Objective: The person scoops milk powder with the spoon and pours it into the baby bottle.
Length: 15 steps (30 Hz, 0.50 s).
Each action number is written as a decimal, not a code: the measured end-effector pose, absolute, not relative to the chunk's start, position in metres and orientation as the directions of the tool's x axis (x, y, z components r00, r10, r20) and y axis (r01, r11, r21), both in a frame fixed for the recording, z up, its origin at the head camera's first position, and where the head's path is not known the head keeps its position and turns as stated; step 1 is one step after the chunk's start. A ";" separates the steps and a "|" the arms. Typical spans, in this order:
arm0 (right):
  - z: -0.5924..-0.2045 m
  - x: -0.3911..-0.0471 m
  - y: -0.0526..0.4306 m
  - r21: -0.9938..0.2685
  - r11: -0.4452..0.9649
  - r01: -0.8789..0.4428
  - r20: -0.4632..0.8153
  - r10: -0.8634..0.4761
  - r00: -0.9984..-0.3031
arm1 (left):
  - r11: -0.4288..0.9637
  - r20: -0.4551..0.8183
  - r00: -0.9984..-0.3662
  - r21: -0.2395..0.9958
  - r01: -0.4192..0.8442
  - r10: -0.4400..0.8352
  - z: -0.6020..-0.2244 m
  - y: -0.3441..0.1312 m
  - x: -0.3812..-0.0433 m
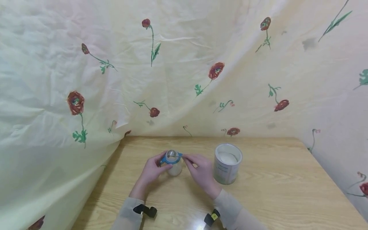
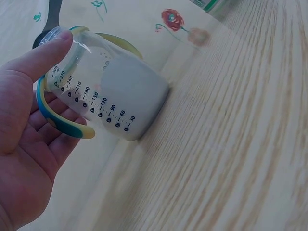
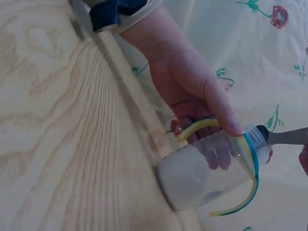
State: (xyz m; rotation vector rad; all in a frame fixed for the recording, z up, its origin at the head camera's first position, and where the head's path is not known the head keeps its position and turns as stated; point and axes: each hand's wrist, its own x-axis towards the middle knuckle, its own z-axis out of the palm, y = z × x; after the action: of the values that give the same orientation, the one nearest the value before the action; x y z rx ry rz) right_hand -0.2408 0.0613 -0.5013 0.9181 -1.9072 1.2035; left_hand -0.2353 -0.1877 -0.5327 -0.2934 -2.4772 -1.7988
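Observation:
A clear baby bottle (image 1: 174, 169) with blue and yellow handles stands on the table, a whitish fill in its lower part. Printed measuring marks show on the bottle (image 2: 96, 96) in the left wrist view. My left hand (image 1: 153, 168) grips it around the neck, thumb on the near side. Over the bottle's mouth lies the bowl of a metal spoon (image 1: 171, 153). My right hand (image 1: 201, 167) pinches the spoon's handle from the right. In the right wrist view the spoon (image 3: 288, 137) reaches into the mouth, and only a sliver of the right hand (image 3: 304, 158) shows.
Right of my right hand stands an open tin (image 1: 226, 172) with white powder inside. The wooden table (image 1: 276, 182) carries these things. A flowered cloth (image 1: 178, 80) hangs behind the table and along its sides.

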 end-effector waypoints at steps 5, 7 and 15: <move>-0.499 -0.241 0.061 -0.462 0.285 -0.840 0.839 -0.165 -0.518 | 0.304 0.160 -0.981 0.934 0.187 0.110 -0.531 -0.187 -0.235; -0.498 -0.240 0.061 -0.481 0.274 -0.833 0.835 -0.146 -0.530 | 0.303 0.154 -0.982 0.936 0.180 0.109 -0.531 -0.187 -0.235; -0.487 -0.235 0.061 -0.570 0.212 -0.793 0.804 -0.052 -0.592 | 0.289 0.151 -0.984 0.942 0.172 0.094 -0.533 -0.187 -0.236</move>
State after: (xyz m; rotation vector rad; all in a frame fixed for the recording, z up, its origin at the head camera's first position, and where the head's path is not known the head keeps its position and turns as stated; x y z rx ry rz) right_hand -0.2353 0.0610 -0.4868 0.7851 -1.8304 1.4355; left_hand -0.2359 -0.1873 -0.5326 -0.2552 -2.4688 -1.8169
